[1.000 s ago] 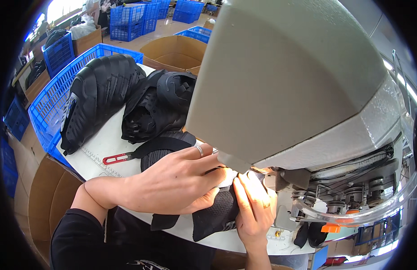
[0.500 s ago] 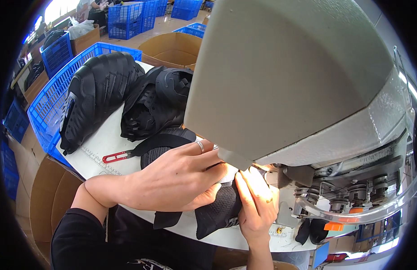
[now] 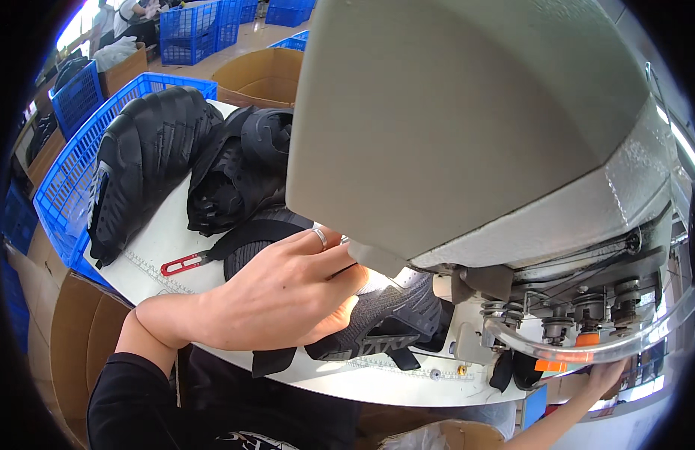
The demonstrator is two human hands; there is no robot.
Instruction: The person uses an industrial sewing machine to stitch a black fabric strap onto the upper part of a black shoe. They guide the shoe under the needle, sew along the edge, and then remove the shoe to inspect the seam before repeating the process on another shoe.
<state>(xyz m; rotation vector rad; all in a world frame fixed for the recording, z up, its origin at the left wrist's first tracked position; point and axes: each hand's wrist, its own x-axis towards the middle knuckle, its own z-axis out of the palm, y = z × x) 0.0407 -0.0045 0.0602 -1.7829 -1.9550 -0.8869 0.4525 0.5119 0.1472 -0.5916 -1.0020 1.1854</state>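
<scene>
The black upper (image 3: pixel 396 319) is set beneath the machine head (image 3: pixel 452 135) on the worktop (image 3: pixel 377 386). It is touched by the left hand (image 3: pixel 276 292), fingers curled — whether anything is pinched cannot be told, the fingertips being hidden. The right hand (image 3: pixel 607 375) is seen at right, beside the clear guard (image 3: pixel 535 351) — its grip cannot be made out.

Black shoe upper (image 3: pixel 381 319), mesh with angular overlays, lying on white tabletop (image 3: pixel 340 381) below grey machine head (image 3: pixel 452 135).
</scene>
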